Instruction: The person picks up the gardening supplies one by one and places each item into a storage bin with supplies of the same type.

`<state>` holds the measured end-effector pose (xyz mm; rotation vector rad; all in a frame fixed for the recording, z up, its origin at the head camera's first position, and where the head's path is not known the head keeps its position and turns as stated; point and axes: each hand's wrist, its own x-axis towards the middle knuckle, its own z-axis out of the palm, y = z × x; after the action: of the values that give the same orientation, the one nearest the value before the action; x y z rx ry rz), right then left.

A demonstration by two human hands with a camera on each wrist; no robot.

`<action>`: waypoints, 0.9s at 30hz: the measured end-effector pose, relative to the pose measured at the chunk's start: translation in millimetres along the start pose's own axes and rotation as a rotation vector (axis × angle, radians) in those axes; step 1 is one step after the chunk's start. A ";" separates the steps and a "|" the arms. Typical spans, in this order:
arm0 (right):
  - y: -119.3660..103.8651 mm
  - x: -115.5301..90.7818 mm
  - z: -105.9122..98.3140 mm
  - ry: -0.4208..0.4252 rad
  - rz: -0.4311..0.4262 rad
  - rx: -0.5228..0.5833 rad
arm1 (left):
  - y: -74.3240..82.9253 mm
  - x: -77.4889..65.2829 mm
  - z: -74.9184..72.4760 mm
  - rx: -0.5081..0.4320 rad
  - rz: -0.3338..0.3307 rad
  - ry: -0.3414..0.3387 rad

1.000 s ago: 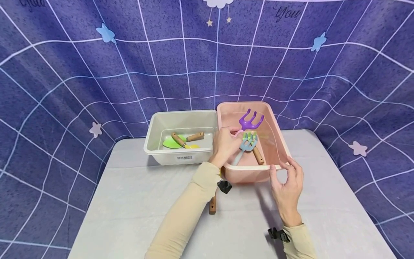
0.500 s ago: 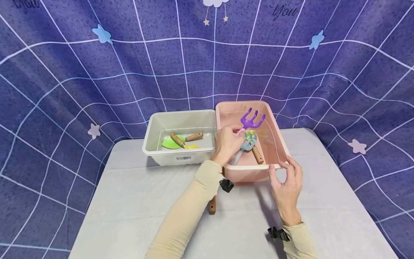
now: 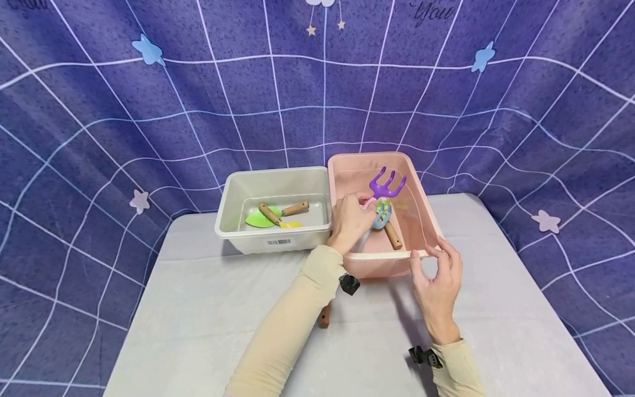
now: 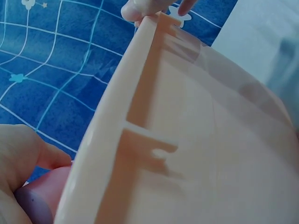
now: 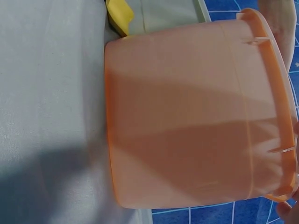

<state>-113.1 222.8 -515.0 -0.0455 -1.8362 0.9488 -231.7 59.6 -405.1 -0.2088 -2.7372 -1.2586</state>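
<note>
In the head view my left hand (image 3: 351,219) reaches over the left side of the pink bin (image 3: 419,215) and grips the pink handle of a purple hand fork (image 3: 384,189), its three tines pointing away. Beneath it in the bin lie a light blue hand fork (image 3: 382,219), partly hidden by my hand, and a green-headed tool with a wooden handle (image 3: 393,236). My right hand (image 3: 439,284) holds the bin's near right corner, thumb and fingers at the rim. The left wrist view shows my fingers at the rounded pinkish handle end (image 4: 39,196) beside the rim.
A grey-white bin (image 3: 275,175) stands against the pink one's left side, holding a green trowel (image 3: 258,219) and a yellow-headed tool (image 3: 290,224), both wooden-handled. Another wooden handle (image 3: 324,316) lies on the table under my left forearm. A patterned blue curtain (image 3: 317,88) hangs behind.
My left hand has shifted slightly right over the bin with the purple fork, covering more of the light blue fork. My right hand stays at the rim. The head view has drifted slightly.
</note>
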 end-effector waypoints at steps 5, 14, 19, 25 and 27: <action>0.1 0.5 0.2 0.004 0.000 -0.001 | 0.9 1.5 2.0 -0.014 -0.003 0.000; -0.6 0.0 0.7 0.005 -0.003 -0.005 | 0.6 0.5 4.5 -0.029 -0.031 -0.005; -0.3 -0.2 1.5 0.013 -0.008 0.001 | -0.9 0.9 5.2 -0.027 -0.020 -0.010; 2.2 -1.5 2.4 0.021 -0.006 0.013 | -2.3 3.2 4.5 -0.044 -0.014 -0.007; 2.8 -1.7 2.5 0.022 -0.004 0.006 | -2.4 3.7 4.0 -0.050 -0.004 -0.007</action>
<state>-115.3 222.5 -518.5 -0.0484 -1.8121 0.9480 -235.9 61.4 -408.9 -0.2123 -2.7153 -1.3308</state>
